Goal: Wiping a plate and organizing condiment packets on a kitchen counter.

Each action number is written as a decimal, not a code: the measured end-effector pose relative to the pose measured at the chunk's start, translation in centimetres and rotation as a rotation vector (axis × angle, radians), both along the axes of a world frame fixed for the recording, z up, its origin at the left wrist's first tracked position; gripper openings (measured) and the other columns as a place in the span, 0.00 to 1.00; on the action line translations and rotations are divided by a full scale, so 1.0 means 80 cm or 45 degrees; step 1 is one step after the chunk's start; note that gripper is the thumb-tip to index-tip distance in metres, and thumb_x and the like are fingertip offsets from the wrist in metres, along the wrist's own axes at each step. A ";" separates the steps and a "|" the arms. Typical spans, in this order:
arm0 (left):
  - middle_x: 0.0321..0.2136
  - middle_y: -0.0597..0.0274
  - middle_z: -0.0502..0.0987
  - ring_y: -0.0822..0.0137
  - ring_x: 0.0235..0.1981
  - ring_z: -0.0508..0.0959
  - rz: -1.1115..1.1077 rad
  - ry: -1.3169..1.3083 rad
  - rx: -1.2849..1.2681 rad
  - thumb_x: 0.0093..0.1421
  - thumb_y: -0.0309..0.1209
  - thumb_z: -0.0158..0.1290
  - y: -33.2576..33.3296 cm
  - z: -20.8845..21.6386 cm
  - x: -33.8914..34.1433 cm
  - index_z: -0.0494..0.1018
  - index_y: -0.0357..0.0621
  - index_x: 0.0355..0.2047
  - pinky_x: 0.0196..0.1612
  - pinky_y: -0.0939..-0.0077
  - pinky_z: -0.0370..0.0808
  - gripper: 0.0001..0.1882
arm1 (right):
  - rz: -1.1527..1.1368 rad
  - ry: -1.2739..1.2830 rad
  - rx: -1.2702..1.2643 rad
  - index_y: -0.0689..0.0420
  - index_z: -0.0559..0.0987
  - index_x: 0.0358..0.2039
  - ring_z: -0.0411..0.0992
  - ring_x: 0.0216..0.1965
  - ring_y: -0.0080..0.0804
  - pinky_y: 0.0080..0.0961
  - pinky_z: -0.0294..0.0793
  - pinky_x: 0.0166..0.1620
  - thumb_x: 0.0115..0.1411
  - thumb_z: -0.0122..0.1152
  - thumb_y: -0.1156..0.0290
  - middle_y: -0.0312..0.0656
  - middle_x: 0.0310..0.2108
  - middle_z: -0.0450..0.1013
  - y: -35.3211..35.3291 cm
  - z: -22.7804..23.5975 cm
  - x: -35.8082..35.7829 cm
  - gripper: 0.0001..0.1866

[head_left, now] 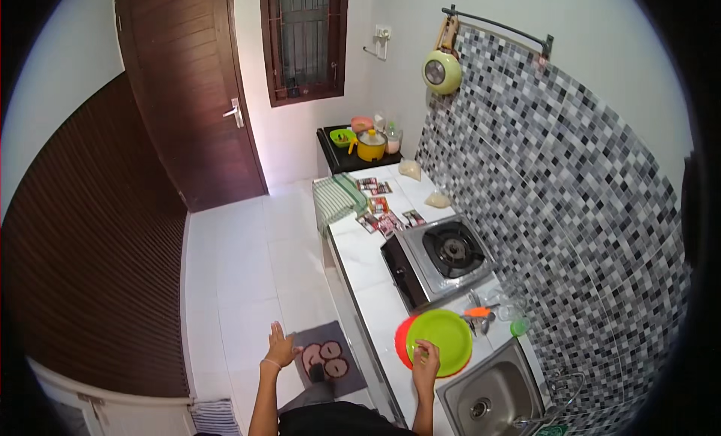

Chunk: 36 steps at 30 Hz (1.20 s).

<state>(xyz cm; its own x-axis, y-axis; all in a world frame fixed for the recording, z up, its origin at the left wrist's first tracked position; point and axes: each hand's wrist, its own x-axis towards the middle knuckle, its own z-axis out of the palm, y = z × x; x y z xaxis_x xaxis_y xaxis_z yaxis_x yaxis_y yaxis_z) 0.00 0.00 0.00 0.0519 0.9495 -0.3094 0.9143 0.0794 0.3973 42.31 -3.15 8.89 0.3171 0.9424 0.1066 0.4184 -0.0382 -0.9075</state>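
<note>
The right hand point(425, 359) rests on the near rim of a lime green plate point(443, 338), fingers curled onto it; the view is too small to tell whether they pinch the rim or only press on it. The plate is round, so it has no long axis; it lies flat, face up, stacked on a red plate point(402, 344) that shows as a crescent on its left edge. Both sit on the white counter point(360, 259), just left of the steel sink point(492, 395) and touching its rim, on the near side of the gas stove point(439, 256). The left hand point(281, 347) hangs out over the floor, well left of the green plate, fingers spread wide, holding nothing.

Right of the green plate, utensils with an orange handle point(476, 312) and a small green cup point(519, 327) lie against the mosaic tile wall point(571, 181). Beyond the stove, small packets point(383, 214) and a striped cloth point(336, 198) lie on the counter, then a black stand with a yellow pot point(371, 144). A pale green pan point(442, 72) hangs on a rail above. White floor tiles point(248, 263), a grey mat point(330, 357) and a dark wooden door point(191, 90) fill the room left of the counter
</note>
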 end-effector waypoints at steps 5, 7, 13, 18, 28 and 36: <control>0.71 0.20 0.37 0.26 0.73 0.34 -0.014 0.015 -0.015 0.64 0.54 0.56 0.094 0.029 -0.086 0.65 0.46 0.67 0.71 0.32 0.45 0.38 | 0.120 0.009 0.088 0.60 0.79 0.48 0.74 0.49 0.39 0.29 0.81 0.47 0.65 0.58 0.78 0.49 0.52 0.70 0.124 0.045 -0.133 0.11; 0.71 0.20 0.37 0.27 0.73 0.35 -0.046 0.031 -0.027 0.64 0.55 0.55 0.132 0.028 -0.138 0.64 0.45 0.68 0.71 0.33 0.46 0.38 | 0.128 -0.006 0.102 0.60 0.79 0.48 0.74 0.49 0.39 0.29 0.82 0.47 0.64 0.58 0.79 0.49 0.53 0.70 0.170 0.066 -0.192 0.12; 0.70 0.19 0.38 0.26 0.73 0.35 -0.050 0.007 -0.072 0.65 0.55 0.54 0.214 0.014 -0.208 0.64 0.45 0.68 0.71 0.32 0.45 0.38 | 0.159 -0.059 0.096 0.59 0.81 0.47 0.75 0.48 0.40 0.29 0.83 0.45 0.63 0.59 0.80 0.50 0.51 0.70 0.272 0.055 -0.252 0.12; 0.70 0.18 0.38 0.27 0.73 0.34 -0.037 -0.029 -0.163 0.66 0.56 0.53 0.300 -0.007 -0.243 0.62 0.44 0.68 0.71 0.34 0.45 0.39 | 0.167 -0.112 0.053 0.56 0.81 0.46 0.76 0.45 0.37 0.29 0.81 0.43 0.62 0.60 0.79 0.46 0.48 0.72 0.372 0.023 -0.272 0.12; 0.70 0.19 0.39 0.28 0.73 0.37 0.118 -0.021 -0.204 0.65 0.54 0.54 0.532 -0.011 -0.329 0.63 0.42 0.68 0.71 0.36 0.48 0.39 | 0.387 -0.647 -0.270 0.56 0.79 0.39 0.75 0.42 0.53 0.48 0.76 0.45 0.62 0.61 0.64 0.50 0.36 0.75 0.650 -0.103 -0.307 0.10; 0.69 0.19 0.45 0.29 0.73 0.42 0.148 -0.044 -0.034 0.66 0.53 0.53 0.732 0.019 -0.386 0.64 0.41 0.67 0.73 0.43 0.49 0.37 | 0.574 -0.643 -0.027 0.61 0.79 0.45 0.71 0.47 0.56 0.46 0.72 0.52 0.63 0.62 0.61 0.57 0.41 0.74 0.876 -0.099 -0.391 0.17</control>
<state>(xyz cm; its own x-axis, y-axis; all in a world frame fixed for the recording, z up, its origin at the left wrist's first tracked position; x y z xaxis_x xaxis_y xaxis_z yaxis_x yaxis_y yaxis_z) -30.86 58.54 1.52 -0.0470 0.9412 -0.3347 0.8841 0.1952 0.4247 11.02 66.92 0.98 -0.1914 0.9743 0.1186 0.7699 0.2240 -0.5975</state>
